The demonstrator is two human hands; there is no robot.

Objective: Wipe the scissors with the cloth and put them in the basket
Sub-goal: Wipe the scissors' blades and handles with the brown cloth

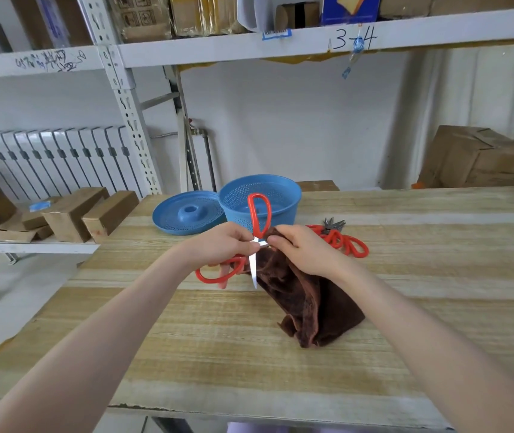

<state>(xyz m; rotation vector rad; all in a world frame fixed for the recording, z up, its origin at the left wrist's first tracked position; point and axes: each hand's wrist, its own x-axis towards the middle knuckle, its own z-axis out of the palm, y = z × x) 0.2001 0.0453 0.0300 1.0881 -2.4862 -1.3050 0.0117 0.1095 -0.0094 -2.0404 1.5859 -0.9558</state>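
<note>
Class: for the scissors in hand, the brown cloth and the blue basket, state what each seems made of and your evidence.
Scissors: blades look like polished metal, silver and shiny; handles glossy red, probably plastic.
Cloth: soft, fuzzy brown fabric, perhaps microfibre; it drapes in folds.
Basket: matte blue plastic, likely moulded, with finely perforated walls.

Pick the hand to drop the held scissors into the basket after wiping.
Left. The left hand grips the scissors, and the basket stands just beyond it. The right hand pinches the cloth on a blade.
</note>
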